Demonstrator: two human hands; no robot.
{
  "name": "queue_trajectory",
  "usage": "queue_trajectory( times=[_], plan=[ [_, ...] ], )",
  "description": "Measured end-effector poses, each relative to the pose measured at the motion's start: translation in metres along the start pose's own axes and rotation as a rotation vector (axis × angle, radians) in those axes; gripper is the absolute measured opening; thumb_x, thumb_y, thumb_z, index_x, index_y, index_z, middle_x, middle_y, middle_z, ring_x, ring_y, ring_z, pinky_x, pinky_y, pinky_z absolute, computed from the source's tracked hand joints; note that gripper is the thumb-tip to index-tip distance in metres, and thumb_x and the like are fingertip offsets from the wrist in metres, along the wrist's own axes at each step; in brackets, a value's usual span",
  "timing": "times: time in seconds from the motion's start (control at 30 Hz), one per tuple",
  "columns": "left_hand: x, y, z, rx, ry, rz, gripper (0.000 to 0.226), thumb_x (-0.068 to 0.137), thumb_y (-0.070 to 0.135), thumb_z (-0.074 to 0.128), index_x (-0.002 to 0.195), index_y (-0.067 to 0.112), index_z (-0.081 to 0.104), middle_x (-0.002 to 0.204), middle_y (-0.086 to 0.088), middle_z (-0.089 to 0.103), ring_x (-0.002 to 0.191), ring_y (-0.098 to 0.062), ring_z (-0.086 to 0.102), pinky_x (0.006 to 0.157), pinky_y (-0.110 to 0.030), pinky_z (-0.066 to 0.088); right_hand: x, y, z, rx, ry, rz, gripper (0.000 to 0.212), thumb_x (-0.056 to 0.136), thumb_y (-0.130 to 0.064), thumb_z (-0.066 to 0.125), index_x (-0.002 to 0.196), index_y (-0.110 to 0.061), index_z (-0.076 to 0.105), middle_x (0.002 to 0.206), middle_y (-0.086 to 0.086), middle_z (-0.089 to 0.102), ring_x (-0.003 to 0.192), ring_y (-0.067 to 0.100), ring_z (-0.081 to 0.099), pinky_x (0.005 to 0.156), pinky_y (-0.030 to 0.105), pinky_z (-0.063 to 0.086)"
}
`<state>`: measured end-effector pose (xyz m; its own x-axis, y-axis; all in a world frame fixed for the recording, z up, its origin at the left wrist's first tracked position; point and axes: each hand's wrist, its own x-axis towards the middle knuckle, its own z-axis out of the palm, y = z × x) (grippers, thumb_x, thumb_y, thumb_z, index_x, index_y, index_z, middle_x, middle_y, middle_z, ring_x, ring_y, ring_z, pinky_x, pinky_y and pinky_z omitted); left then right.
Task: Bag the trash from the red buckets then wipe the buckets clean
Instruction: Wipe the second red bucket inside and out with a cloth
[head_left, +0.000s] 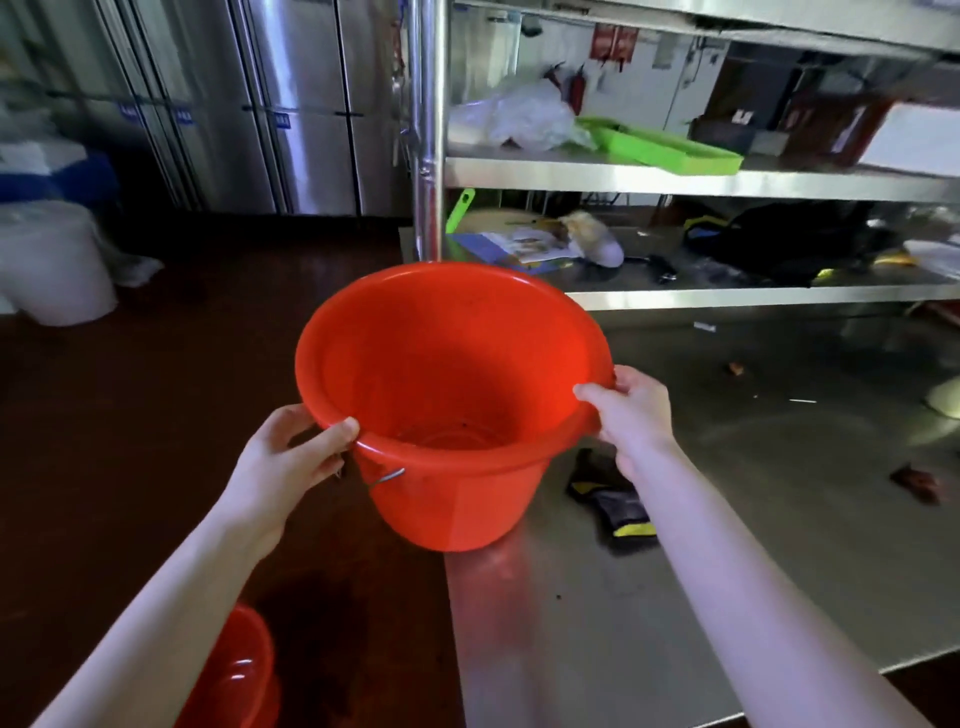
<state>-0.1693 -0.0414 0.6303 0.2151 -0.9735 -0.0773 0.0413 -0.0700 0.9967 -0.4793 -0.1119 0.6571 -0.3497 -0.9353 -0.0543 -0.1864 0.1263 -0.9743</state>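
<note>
Arms of the person, head view. The left hand (291, 457) and the right hand (631, 415) are both showing bare, uncovered from fingertips to wrist. The left forearm (156, 613) and the right forearm (753, 587) are likewise showing bare along their whole visible length, slender at the wrist and widening toward the lower edge of the view. The fingers (589, 393) are appearing smooth and rounded at the tips; nail detail is blurring out.

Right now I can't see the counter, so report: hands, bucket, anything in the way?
Left hand and right hand both grip the red bucket by the rim. Bucket at counter edge, only specks inside. Black and yellow item on counter beside it.
</note>
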Motion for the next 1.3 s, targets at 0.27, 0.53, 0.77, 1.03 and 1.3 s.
queue_trajectory(
  times=[0.27,0.53,0.77,1.03,1.3],
  plan=[
    [-0.004,-0.020,0.114,0.187,0.202,-0.020,0.061,0.074,0.051,0.072,0.122,0.018,0.055,0.112,-0.002,0.070,0.090,-0.012,0.071,0.082,-0.034,0.055,0.094,0.035,-0.059,0.038,-0.196,-0.012,0.018,0.088,-0.026,0.070,0.105,-0.021,0.066,0.102,0.000,0.070,0.090,0.019,0.069,0.072,0.037,0.062],
    [-0.001,-0.018,0.154,0.914,0.225,0.514,0.055,0.083,0.057,0.061,0.130,0.032,0.053,0.140,0.002,0.049,0.141,-0.022,0.031,0.112,-0.044,0.025,0.139,0.138,-0.097,-0.378,-0.306,-0.001,0.037,0.100,-0.038,0.044,0.129,-0.021,0.059,0.127,0.009,0.064,0.112,0.027,0.062,0.097,0.036,0.046],
    [0.011,-0.034,0.176,1.149,0.031,0.682,0.069,0.089,0.069,0.040,0.110,0.010,0.068,0.109,-0.006,0.066,0.138,-0.035,0.038,0.111,-0.068,0.012,0.127,0.241,-0.085,-1.007,-0.544,-0.077,0.073,0.093,-0.051,0.051,0.153,-0.022,0.022,0.157,0.006,0.024,0.140,0.030,0.031,0.111,0.039,0.033],
    [0.021,-0.039,0.203,1.117,0.077,0.756,0.056,0.089,0.056,0.048,0.108,0.008,0.069,0.100,-0.007,0.064,0.132,-0.036,0.044,0.112,-0.060,0.012,0.120,0.267,-0.074,-1.246,-0.285,-0.072,0.040,0.094,-0.040,0.052,0.128,-0.020,0.049,0.134,0.002,0.049,0.124,0.024,0.046,0.098,0.043,0.036],
    [0.018,-0.036,0.220,1.072,0.056,0.735,0.048,0.086,0.052,0.052,0.110,0.015,0.070,0.101,-0.001,0.065,0.127,-0.034,0.048,0.111,-0.060,0.015,0.111,0.215,-0.147,-0.502,-0.008,0.067,0.027,0.092,-0.035,0.062,0.094,-0.009,0.066,0.096,0.016,0.065,0.097,0.036,0.061,0.073,0.031,0.035]
  ],
)
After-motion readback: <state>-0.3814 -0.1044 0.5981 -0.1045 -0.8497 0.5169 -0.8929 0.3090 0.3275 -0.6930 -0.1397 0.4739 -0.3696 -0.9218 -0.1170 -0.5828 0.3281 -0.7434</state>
